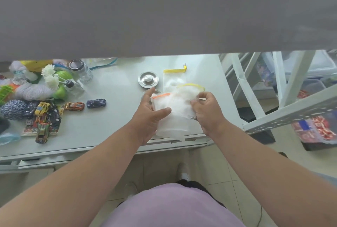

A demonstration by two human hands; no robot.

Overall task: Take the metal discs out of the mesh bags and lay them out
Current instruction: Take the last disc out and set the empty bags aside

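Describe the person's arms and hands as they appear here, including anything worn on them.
Both forearms are bare from the bottom edge of the picture to the wrists: no sleeves reach them. The left hand and the right hand wear no gloves, and no watch, bracelet or ring shows on either. The only clothing visible near the arms is a lilac top at the bottom of the view.

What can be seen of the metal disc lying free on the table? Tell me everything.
The metal disc is round, shiny and silvery, like steel, with a raised rim and a small knob at its centre. It lies flat on the pale table, out of any bag, just beyond the left hand and left of the yellow-edged mesh bag. Nothing appears to touch it but the table.
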